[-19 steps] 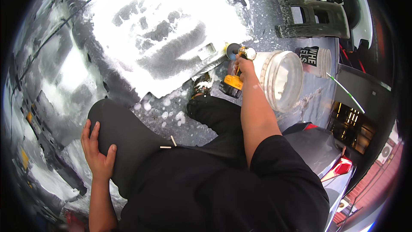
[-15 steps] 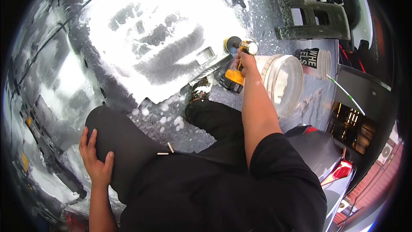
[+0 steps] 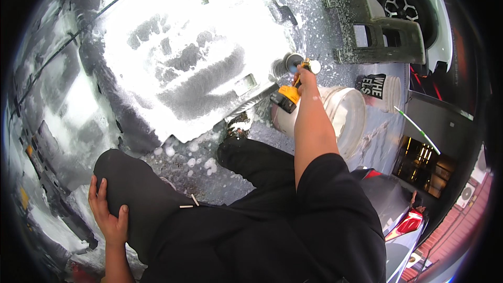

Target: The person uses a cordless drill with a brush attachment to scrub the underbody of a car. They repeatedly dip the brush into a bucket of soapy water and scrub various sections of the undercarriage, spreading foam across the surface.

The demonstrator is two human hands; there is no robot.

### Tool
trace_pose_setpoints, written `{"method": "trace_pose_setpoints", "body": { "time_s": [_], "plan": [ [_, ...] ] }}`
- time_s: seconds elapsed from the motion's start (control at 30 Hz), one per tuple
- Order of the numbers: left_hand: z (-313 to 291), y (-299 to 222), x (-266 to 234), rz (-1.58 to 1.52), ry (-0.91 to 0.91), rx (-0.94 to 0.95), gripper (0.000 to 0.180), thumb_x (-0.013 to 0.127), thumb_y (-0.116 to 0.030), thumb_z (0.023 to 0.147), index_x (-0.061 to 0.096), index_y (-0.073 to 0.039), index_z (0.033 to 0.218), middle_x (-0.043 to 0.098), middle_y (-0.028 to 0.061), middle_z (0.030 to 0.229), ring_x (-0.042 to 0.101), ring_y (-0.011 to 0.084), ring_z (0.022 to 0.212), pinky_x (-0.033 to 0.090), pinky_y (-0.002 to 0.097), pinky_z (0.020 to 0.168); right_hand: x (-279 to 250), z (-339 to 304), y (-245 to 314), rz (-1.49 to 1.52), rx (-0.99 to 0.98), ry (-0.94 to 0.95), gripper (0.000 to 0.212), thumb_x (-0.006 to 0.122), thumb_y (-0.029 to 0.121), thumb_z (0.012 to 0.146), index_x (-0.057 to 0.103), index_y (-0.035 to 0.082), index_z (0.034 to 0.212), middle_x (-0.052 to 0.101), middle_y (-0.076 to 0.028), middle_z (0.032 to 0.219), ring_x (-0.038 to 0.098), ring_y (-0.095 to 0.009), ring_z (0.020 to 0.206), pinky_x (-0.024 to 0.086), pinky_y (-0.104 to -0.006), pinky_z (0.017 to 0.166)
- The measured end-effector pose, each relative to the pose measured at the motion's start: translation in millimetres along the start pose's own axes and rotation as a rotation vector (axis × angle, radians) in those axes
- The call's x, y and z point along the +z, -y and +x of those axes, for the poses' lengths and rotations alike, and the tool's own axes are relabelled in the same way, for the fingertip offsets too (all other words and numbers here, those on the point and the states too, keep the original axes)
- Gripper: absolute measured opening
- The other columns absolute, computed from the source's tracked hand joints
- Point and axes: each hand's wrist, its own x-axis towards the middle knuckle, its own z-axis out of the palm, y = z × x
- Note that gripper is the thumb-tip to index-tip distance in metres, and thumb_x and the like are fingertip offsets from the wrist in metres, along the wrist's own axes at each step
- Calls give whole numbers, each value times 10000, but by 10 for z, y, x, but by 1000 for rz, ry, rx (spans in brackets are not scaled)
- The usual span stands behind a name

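My right hand [image 3: 307, 82] grips a yellow and black cordless drill [image 3: 288, 94] by its handle. A round brush [image 3: 294, 62] on the drill's front end is at the right edge of a large dark carpet-like panel [image 3: 204, 86]. Thick white foam covers most of that panel, with dark patches showing through in its middle. I cannot tell whether the brush touches the edge. My left hand [image 3: 109, 224] lies on my left thigh, fingers spread and holding nothing.
Beside my right forearm a whitish bucket [image 3: 346, 120] lies tipped. A second bucket [image 3: 385, 91] with a black label is farther right, near a green-and-white stick [image 3: 419, 131]. A dark moulded part [image 3: 390, 39] lies by a car wheel [image 3: 403, 10]. More foamy pieces [image 3: 78, 94] are at left.
The brush has shifted right and slightly away from me, out along the panel's right edge. My left hand still rests on the thigh. The whole view has shifted a little.
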Motion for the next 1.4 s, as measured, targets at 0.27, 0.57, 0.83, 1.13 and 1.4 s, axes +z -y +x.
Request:
{"method": "trace_pose_setpoints", "body": {
  "time_s": [0.27,0.57,0.83,1.13,1.4],
  "plan": [
    [211,-157,82,-62,28,33,723,698,-400,886,527,-57,1498,410,214,1610,393,444,1455,302,560,1201,54,-790,-254,-240,138,180,188,730,213,978,597,88,930,579,-23,761,530,-142,558,456,-324,490],
    [234,-196,85,-70,52,32,747,686,-448,892,516,-59,1507,406,213,1614,392,442,1458,301,563,1202,41,-995,-280,-333,-20,166,223,784,195,927,639,46,1009,615,-46,815,549,-157,599,479,-350,516],
    [-48,-12,-20,-23,-2,-44,774,625,-544,947,493,-46,1525,394,221,1626,385,420,1477,304,537,1207,205,-95,236,-115,-56,127,123,747,142,916,640,83,928,576,-26,721,534,-154,564,456,-337,488],
    [173,-189,42,-52,11,-32,738,674,-445,915,507,-49,1514,413,212,1614,400,431,1459,308,539,1205,566,-1133,47,-668,-73,422,252,825,115,826,657,36,997,604,-42,724,551,-148,551,452,-333,475],
    [44,-98,18,-36,-5,-40,764,662,-488,921,493,-50,1524,411,213,1615,392,428,1469,305,536,1208,546,-690,118,-509,-131,314,245,799,103,819,652,24,999,621,-65,735,566,-174,543,463,-348,472]
  ]
}}
